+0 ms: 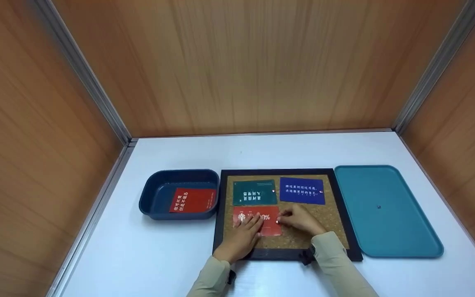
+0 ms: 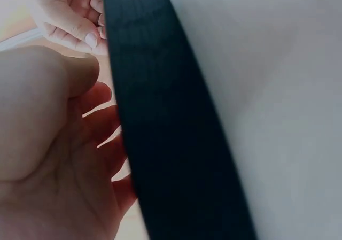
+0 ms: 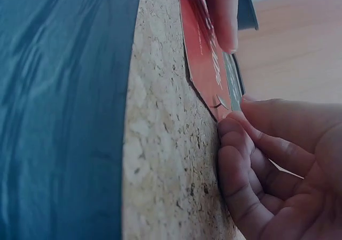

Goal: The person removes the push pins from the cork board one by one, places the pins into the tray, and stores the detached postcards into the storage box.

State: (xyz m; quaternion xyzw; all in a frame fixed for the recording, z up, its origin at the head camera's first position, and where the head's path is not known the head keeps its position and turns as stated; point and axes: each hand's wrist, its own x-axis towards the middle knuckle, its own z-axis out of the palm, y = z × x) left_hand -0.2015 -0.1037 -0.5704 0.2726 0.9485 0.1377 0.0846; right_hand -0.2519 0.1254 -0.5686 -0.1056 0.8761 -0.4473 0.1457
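Note:
A red card (image 1: pixel 271 227) lies on the cork board (image 1: pixel 258 242), below a green card (image 1: pixel 255 193) and a blue card (image 1: pixel 302 190). My left hand (image 1: pixel 242 238) rests flat on the red card's left part, its fingers spread over the printing. At the card's right edge, my right hand (image 1: pixel 300 220) has thumb and forefinger together at a small thumbtack (image 1: pixel 277 222). In the right wrist view, the tilted thumbtack (image 3: pixel 222 102) shows at the fingertips (image 3: pixel 231 123), by the card's edge. Small tacks mark the right edges of the green and blue cards.
The board has a black frame (image 1: pixel 288 254). At its left, a dark blue bin (image 1: pixel 155 210) holds another red card (image 1: pixel 194 201). A teal tray (image 1: pixel 390 231) lies at the right with a small dark spot on it. Wooden walls enclose the white table (image 1: pixel 171 251).

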